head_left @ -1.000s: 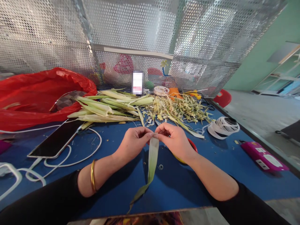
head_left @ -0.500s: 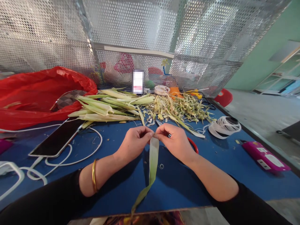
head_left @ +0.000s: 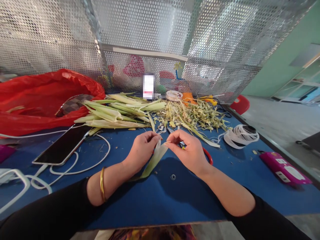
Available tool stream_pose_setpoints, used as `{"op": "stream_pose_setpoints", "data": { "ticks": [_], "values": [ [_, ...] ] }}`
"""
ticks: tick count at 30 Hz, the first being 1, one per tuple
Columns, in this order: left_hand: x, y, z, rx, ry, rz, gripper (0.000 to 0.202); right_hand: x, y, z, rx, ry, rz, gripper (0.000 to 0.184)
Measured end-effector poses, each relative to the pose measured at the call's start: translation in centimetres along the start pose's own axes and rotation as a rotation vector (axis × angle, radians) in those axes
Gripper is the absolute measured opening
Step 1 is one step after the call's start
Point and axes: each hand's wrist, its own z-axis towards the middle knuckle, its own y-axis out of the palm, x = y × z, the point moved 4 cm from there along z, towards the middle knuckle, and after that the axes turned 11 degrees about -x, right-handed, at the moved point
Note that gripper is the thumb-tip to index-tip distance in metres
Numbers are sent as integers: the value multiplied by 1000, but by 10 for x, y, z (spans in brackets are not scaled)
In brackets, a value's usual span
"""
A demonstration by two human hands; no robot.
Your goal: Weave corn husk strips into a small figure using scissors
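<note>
My left hand (head_left: 143, 150) and my right hand (head_left: 188, 150) meet over the middle of the blue table (head_left: 160, 196). Both pinch the top end of one long pale green leaf strip (head_left: 153, 161). The strip slants down to the left under my left wrist, which wears a gold bangle (head_left: 102, 184). A red-rimmed round thing (head_left: 208, 155) lies just behind my right hand, mostly hidden.
A bundle of long green leaves (head_left: 117, 111) and a heap of shredded leaf scraps (head_left: 195, 115) lie behind the hands. Left: a red plastic bag (head_left: 42, 96), a phone (head_left: 63, 145) with white cable (head_left: 82, 168). Right: a white tape coil (head_left: 240, 135), a pink case (head_left: 283, 163). Perforated metal screen (head_left: 155, 36) behind.
The leaf strip hung straight down between the hands; now its lower part has swung left under my left wrist. The hands have drawn slightly apart at the tip.
</note>
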Motion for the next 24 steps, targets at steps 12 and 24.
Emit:
{"op": "stream_pose_setpoints", "data": {
  "ticks": [12, 24],
  "values": [
    [-2, 0, 0, 47, -26, -12, 24, 15, 14, 2, -132, 274, 321, 8],
    [-11, -7, 6, 56, -169, 53, 17, -7, -16, -3, 69, -23, 118, 4]
  ]
}}
